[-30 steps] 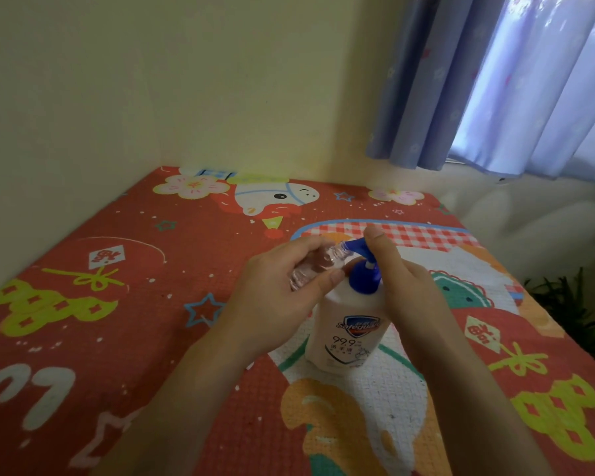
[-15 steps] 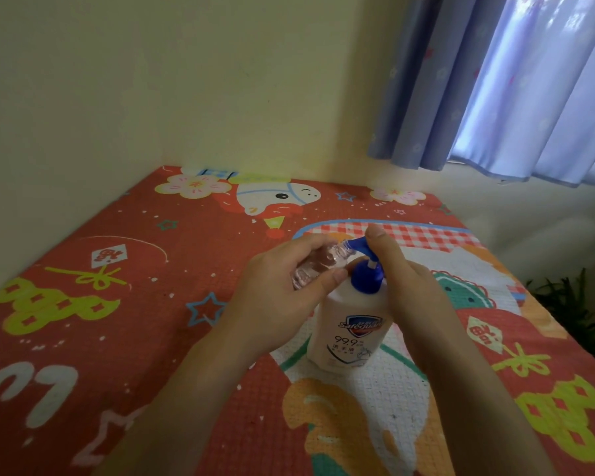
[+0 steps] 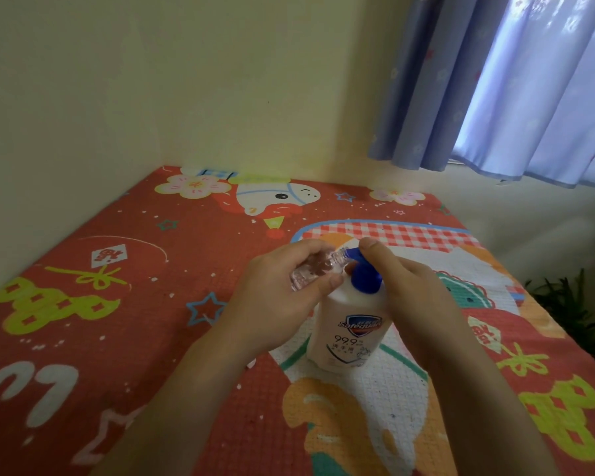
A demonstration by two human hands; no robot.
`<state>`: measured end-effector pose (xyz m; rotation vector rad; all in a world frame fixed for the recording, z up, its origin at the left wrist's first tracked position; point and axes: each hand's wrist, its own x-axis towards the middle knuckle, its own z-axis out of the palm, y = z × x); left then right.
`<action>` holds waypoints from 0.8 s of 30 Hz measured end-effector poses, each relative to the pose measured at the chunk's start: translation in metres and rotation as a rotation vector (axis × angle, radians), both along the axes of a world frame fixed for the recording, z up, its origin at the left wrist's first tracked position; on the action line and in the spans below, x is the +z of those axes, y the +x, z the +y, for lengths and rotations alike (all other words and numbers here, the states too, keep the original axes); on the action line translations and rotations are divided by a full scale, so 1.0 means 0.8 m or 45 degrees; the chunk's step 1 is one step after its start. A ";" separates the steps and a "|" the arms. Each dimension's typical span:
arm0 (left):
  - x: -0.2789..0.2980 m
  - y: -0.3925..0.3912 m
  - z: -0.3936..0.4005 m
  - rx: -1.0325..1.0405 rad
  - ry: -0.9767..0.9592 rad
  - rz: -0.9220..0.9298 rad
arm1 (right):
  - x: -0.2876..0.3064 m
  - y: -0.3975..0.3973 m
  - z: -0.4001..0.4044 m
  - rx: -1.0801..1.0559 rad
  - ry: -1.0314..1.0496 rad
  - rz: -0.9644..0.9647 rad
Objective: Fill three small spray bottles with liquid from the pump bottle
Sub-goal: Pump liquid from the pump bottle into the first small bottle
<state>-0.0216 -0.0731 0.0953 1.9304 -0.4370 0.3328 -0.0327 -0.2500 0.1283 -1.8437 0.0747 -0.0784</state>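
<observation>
Red printed mat [image 3: 83,338] covers the surface that carries everything, and the white pump bottle [image 3: 349,324] stands upright on it between the two hands. Its blue pump head [image 3: 366,276] points its spout away and to the left, toward the left hand's fingers. The right hand [image 3: 409,286] reaches over the bottle from the right, with the tip of one finger resting on top of the pump head; the other fingers lie loosely along the bottle's shoulder. The left hand [image 3: 279,304] pinches the small clear spray bottle [image 3: 315,267] between thumb below and fingers above, so those fingers are closed round it. That little bottle lies tilted, its long axis running up and to the right from the left palm, and its open neck meets the spout tip, just under the right fingertip. A press would probably send liquid straight along that axis; if the neck slipped aside, it would likely spill. Whether it holds any liquid yet is too blurred to tell.
</observation>
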 end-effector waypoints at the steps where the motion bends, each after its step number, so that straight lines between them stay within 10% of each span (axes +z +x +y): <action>1: 0.000 0.000 0.000 0.005 0.014 -0.004 | 0.000 0.000 0.000 0.002 -0.008 -0.001; 24: 0.009 -0.005 -0.004 0.000 -0.023 -0.073 | 0.006 -0.002 0.012 -0.009 0.029 0.002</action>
